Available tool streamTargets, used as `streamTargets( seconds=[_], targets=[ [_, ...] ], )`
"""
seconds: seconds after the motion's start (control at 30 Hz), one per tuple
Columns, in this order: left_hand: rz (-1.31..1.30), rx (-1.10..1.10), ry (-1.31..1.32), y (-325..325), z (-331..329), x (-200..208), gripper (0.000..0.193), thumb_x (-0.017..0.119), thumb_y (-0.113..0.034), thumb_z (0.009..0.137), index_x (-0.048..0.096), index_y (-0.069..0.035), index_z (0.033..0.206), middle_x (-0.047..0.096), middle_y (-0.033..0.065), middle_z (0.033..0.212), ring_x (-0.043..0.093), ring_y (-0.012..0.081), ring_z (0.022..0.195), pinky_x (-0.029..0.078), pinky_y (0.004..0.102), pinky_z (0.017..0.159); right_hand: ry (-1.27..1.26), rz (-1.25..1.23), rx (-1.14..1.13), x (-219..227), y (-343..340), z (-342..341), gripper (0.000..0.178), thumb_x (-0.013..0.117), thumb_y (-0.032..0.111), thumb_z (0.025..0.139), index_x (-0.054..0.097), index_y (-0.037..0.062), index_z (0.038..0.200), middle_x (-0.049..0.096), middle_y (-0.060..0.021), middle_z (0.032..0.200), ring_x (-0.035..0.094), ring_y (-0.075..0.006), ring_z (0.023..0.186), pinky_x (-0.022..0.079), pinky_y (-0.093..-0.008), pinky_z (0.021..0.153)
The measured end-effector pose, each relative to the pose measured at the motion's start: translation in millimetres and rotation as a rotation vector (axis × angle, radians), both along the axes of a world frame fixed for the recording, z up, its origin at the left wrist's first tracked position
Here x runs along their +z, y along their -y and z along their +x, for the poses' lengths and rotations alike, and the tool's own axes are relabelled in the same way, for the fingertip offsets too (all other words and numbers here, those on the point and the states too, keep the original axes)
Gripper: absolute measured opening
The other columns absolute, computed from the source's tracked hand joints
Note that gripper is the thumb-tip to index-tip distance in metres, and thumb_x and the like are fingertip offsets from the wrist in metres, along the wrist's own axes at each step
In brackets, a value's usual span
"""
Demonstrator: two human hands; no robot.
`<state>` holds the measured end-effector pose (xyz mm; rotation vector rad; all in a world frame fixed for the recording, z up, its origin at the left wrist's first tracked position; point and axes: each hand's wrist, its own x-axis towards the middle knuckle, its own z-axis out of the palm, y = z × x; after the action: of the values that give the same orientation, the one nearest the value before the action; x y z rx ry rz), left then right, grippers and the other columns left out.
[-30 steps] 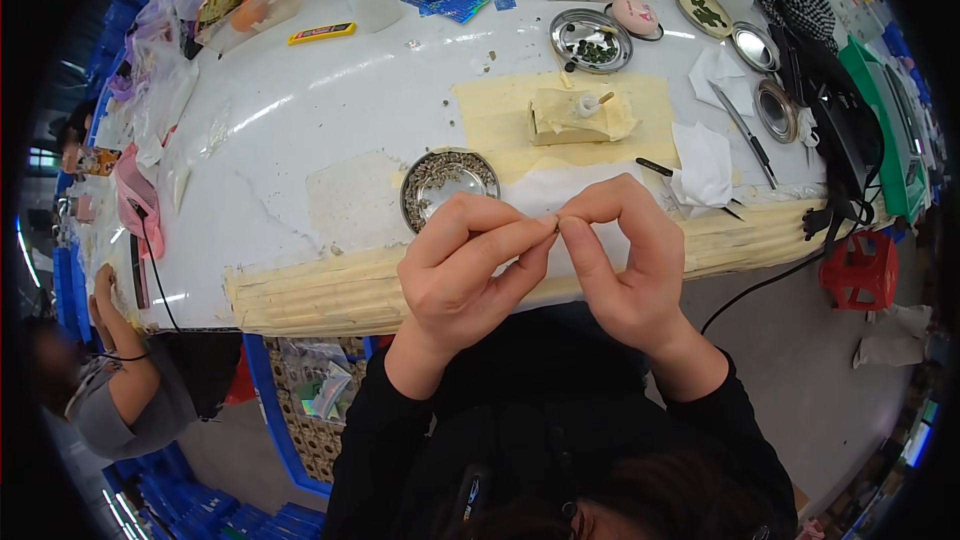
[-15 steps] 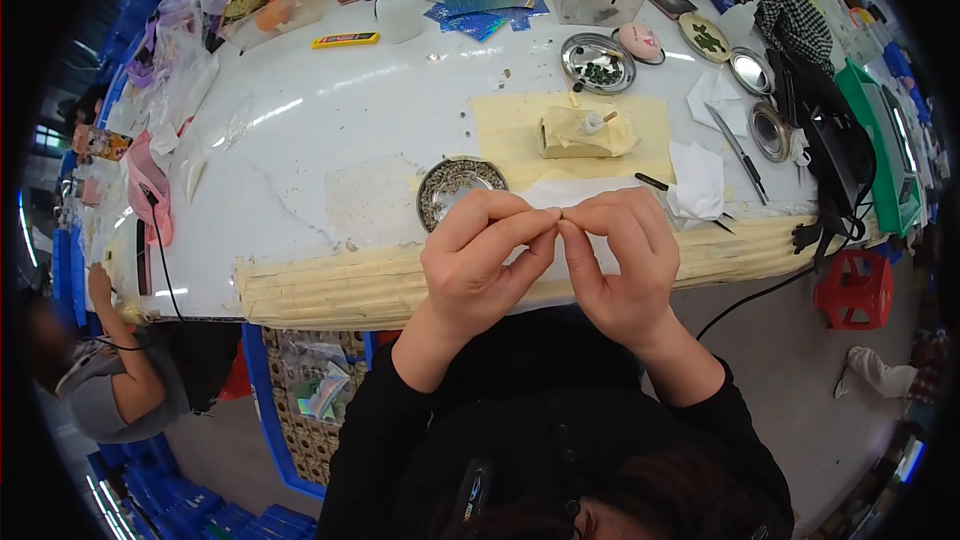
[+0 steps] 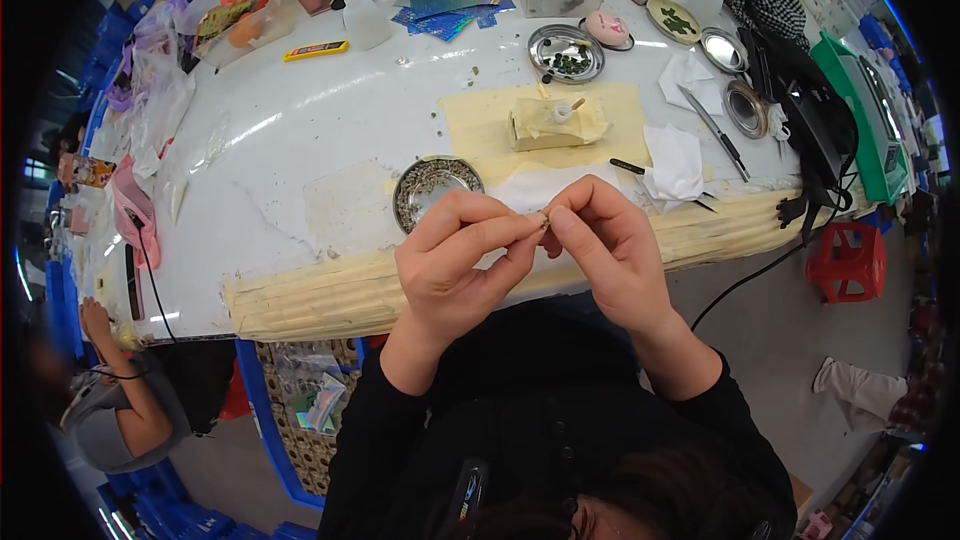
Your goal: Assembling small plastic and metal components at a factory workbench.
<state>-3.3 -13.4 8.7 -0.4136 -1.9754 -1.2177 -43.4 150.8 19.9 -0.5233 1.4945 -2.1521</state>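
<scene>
L hand & R hand pinch tiny pc rt. of metal dish; tip-hold only, prob. b/c pc so small.

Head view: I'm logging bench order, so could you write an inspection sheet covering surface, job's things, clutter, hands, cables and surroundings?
Surface: glossy white tabletop, speckled; cream tape along front edge.
Job's things: tiny brownish piece, too small to identify; round silver metal dish holding grey-brown bits.
Clutter: crumpled clear plastic bags, shiny blue sheets.
Hands: bare left hand and bare right hand, fingertips meeting at the piece.
Cables: thin black cable at left, another drooping right.
Surroundings: red plastic stool right; co-worker in grey top left.
</scene>
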Motion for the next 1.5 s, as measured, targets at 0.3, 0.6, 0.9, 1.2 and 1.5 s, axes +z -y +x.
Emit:
streamTargets(
  seconds=[0.3, 0.6, 0.9, 1.2, 1.5],
  targets=[
    [-0.109, 0.101, -0.053, -5, -3, -2, 0.026, 0.076, 0.008, 0.066, 0.072, -0.003, 0.089, 0.062, 0.0044, 0.079, 0.059, 0.0161, 0.067, 0.046, 0.0256, 0.056, -0.781, 0.319, -0.395, -6, 5, -4, 0.010, 0.066, 0.006, 0.089, 0.059, -0.0007, 0.089, 0.064, -0.0056, 0.082, 0.060, -0.0096, 0.081, 0.050, -0.0265, 0.070],
    [0.090, -0.071, 0.065, 2, -2, 1, 0.026, 0.076, 0.008, 0.068, 0.074, -0.005, 0.092, 0.063, 0.0037, 0.080, 0.060, 0.0143, 0.069, 0.047, 0.0255, 0.060, 0.199, -0.083, 0.108, 3, -2, -7, 0.015, 0.057, 0.016, 0.098, 0.059, 0.0015, 0.095, 0.061, -0.0013, 0.089, 0.059, -0.0084, 0.081, 0.049, -0.0244, 0.077],
    [-0.088, 0.068, -0.012, -8, -4, 3, 0.026, 0.077, 0.009, 0.067, 0.072, -0.001, 0.091, 0.062, 0.0059, 0.080, 0.059, 0.0175, 0.067, 0.046, 0.0268, 0.056, -0.442, 0.257, -0.272, -4, 1, -5, 0.010, 0.064, 0.008, 0.091, 0.060, -0.0015, 0.088, 0.061, -0.0042, 0.080, 0.059, -0.0103, 0.075, 0.049, -0.0255, 0.074],
    [-0.028, -0.015, 0.068, 0, 2, 4, 0.027, 0.077, 0.008, 0.068, 0.073, -0.003, 0.092, 0.063, 0.0057, 0.081, 0.060, 0.0161, 0.068, 0.047, 0.0257, 0.056, 0.207, -0.076, 0.108, -6, -7, -12, 0.015, 0.062, 0.016, 0.095, 0.061, 0.0016, 0.095, 0.064, -0.0034, 0.087, 0.060, -0.0094, 0.079, 0.050, -0.0244, 0.073],
    [0.044, -0.075, 0.113, 6, 3, 3, 0.026, 0.077, 0.006, 0.068, 0.074, -0.004, 0.092, 0.063, 0.0053, 0.081, 0.061, 0.0149, 0.068, 0.047, 0.0250, 0.057, 0.362, -0.124, 0.180, -6, -3, -6, 0.019, 0.060, 0.020, 0.097, 0.059, 0.0010, 0.097, 0.064, -0.0042, 0.087, 0.061, -0.0090, 0.077, 0.052, -0.0242, 0.071]
  ],
)
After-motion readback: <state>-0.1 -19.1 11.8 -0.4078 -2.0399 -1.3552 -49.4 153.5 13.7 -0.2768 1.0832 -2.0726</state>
